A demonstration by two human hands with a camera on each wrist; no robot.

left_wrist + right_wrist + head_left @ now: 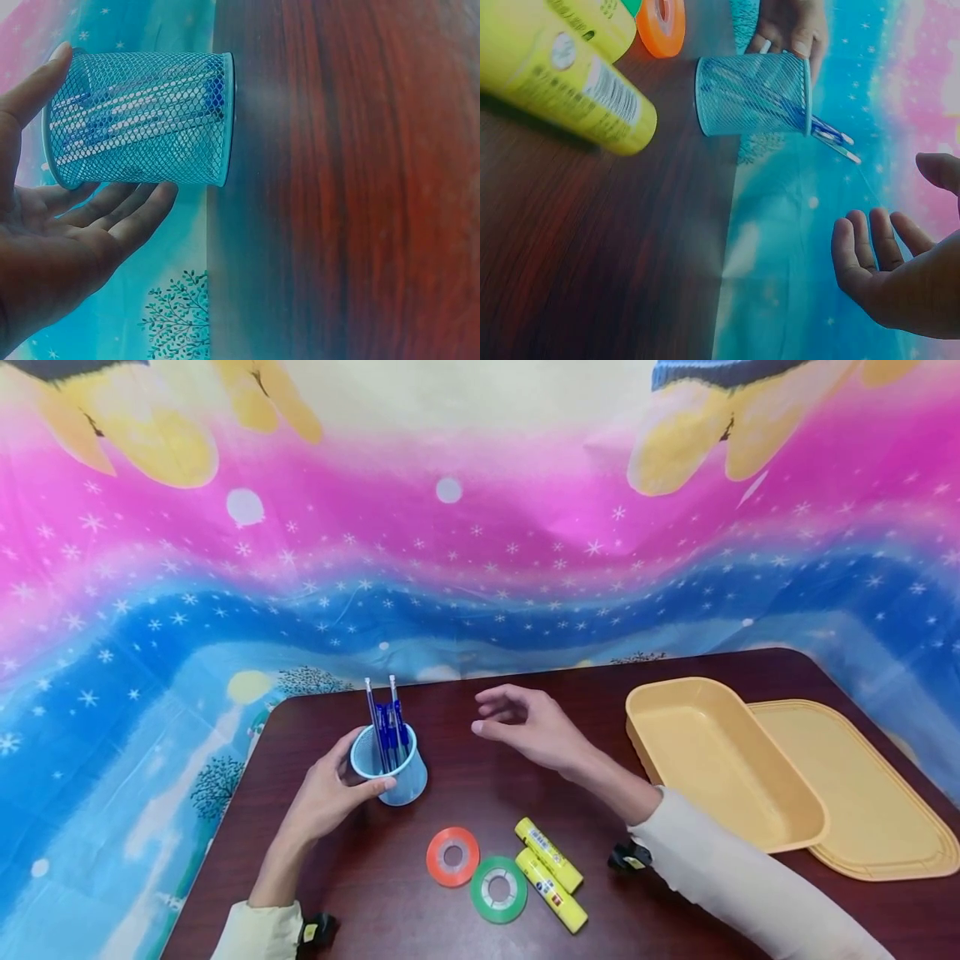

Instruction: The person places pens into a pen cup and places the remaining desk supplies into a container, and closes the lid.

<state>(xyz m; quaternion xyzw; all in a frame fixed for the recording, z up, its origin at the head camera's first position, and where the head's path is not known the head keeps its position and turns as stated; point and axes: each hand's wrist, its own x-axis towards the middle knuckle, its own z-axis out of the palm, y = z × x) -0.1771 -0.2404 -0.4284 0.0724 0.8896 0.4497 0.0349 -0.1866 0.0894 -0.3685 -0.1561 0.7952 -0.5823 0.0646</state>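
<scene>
A light blue mesh pen cup (408, 783) stands upright at the left of the table, holding several blue pens (390, 727) and two pencils with white ends. My left hand (326, 797) grips the cup near its rim, the thumb across the near side and the fingers round the far left. In the left wrist view that thumb lies at the rim of the mesh cup (142, 120), with the other fingers along the opposite side. To the right of the cup, my right hand (536, 731) hovers over the table with fingers loosely bent, holding nothing.
An orange tape roll (434, 857) and a green tape roll (480, 900) lie before the hands, beside two yellow glue sticks (551, 852). At the right, a yellow plastic box (697, 735) partly overlaps its lid (862, 793). A printed cloth (480, 543) hangs behind the table.
</scene>
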